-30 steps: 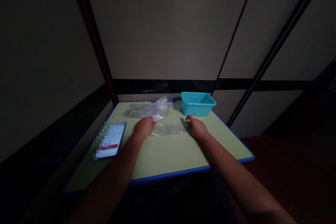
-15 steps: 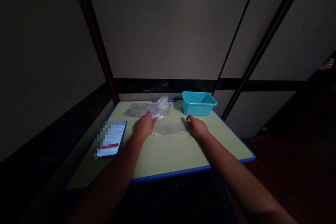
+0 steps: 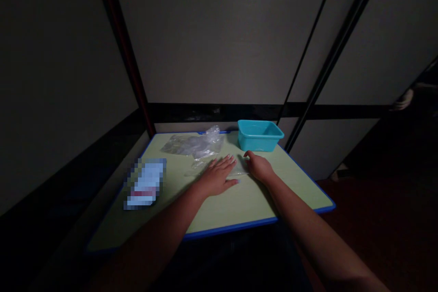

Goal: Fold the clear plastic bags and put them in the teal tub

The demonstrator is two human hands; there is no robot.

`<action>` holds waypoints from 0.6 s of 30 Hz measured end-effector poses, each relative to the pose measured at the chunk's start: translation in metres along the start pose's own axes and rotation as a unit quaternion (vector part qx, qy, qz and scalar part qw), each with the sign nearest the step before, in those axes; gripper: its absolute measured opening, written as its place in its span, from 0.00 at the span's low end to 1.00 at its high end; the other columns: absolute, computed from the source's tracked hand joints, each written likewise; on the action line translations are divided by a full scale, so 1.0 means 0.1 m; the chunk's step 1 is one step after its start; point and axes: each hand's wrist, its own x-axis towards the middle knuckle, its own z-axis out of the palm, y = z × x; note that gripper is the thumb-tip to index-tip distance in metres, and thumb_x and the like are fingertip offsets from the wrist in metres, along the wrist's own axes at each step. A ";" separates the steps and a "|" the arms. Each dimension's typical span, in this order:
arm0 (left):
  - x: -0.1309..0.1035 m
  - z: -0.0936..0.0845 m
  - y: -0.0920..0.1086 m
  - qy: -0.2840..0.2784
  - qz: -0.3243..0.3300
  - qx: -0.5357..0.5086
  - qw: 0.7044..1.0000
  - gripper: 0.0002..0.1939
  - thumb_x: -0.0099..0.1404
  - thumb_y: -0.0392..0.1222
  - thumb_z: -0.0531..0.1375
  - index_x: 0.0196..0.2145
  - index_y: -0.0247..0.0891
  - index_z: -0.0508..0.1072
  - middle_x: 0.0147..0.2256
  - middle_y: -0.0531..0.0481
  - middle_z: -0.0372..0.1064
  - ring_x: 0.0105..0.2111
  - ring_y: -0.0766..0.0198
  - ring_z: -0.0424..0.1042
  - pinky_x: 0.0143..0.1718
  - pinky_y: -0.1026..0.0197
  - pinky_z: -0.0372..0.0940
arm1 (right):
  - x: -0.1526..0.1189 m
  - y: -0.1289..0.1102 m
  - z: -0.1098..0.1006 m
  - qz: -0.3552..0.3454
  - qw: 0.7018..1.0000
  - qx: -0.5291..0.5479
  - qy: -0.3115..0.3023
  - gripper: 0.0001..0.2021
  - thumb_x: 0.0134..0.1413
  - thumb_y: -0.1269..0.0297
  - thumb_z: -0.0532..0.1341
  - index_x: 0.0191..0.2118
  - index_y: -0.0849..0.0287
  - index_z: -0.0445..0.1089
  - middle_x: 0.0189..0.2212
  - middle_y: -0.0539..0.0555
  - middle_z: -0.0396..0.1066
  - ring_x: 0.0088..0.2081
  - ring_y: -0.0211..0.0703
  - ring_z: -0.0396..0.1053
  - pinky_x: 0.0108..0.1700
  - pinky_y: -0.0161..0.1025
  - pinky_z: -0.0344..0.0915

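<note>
A clear plastic bag (image 3: pixel 238 170) lies flat on the table in front of me, partly hidden by my hands. My left hand (image 3: pixel 218 179) rests palm down over its middle, fingers stretched out and spread. At the bag's right end, my right hand (image 3: pixel 259 167) is closed, thumb and fingers gripping its edge. Just behind, a pile of crumpled clear plastic bags (image 3: pixel 193 144) sits at the back left, touched by neither hand.
A turquoise plastic basket (image 3: pixel 260 142) stands at the back right of the blue-edged table (image 3: pixel 236 212). To the left lies a phone (image 3: pixel 147 182), its screen lit and blurred. Cabinet panels (image 3: pixel 219 45) rise directly behind. Part of another person's hand (image 3: pixel 405 100) shows at far right.
My left hand has let go of the bag's left end and moved right, opening flat onto its middle. The right hand stays at the right end.
</note>
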 end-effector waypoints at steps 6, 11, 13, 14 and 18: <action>-0.02 0.02 -0.03 -0.043 0.001 -0.012 0.999 0.35 0.66 0.60 0.43 0.64 0.40 0.41 0.65 0.47 0.35 0.64 0.60 0.37 0.60 0.47 0.38 | 0.00 -0.01 -0.01 0.004 1.000 -0.001 -0.008 0.13 0.61 0.63 0.48 0.50 0.55 0.60 0.40 0.58 0.73 0.37 0.45 0.71 0.32 0.35 0.54; -0.02 0.05 -0.03 -0.050 -0.010 -0.005 0.999 0.39 0.64 0.64 0.43 0.64 0.40 0.41 0.65 0.46 0.34 0.64 0.57 0.36 0.60 0.45 0.35 | -0.01 -0.02 -0.02 0.007 1.000 0.006 -0.009 0.12 0.61 0.64 0.49 0.49 0.55 0.60 0.39 0.58 0.73 0.38 0.45 0.71 0.32 0.35 0.54; -0.01 0.06 -0.03 -0.041 -0.021 0.006 0.999 0.38 0.64 0.64 0.43 0.64 0.40 0.42 0.65 0.45 0.34 0.64 0.56 0.35 0.60 0.43 0.33 | -0.01 -0.01 -0.02 0.004 1.000 0.006 -0.005 0.12 0.61 0.64 0.49 0.49 0.55 0.60 0.39 0.58 0.73 0.37 0.45 0.71 0.32 0.35 0.54; -0.01 0.06 -0.02 -0.036 -0.026 0.011 0.999 0.38 0.64 0.64 0.42 0.64 0.39 0.42 0.65 0.45 0.34 0.64 0.55 0.34 0.60 0.43 0.32 | -0.01 -0.01 -0.02 0.004 1.000 0.007 -0.005 0.12 0.61 0.63 0.49 0.49 0.55 0.60 0.39 0.58 0.73 0.37 0.45 0.71 0.32 0.35 0.54; 0.00 0.07 -0.01 -0.032 -0.041 0.020 0.998 0.38 0.64 0.64 0.41 0.64 0.39 0.43 0.65 0.44 0.34 0.64 0.54 0.33 0.60 0.41 0.30 | 0.00 -0.01 -0.01 0.008 1.000 0.007 -0.008 0.12 0.62 0.62 0.48 0.49 0.55 0.60 0.39 0.57 0.74 0.37 0.45 0.70 0.32 0.35 0.54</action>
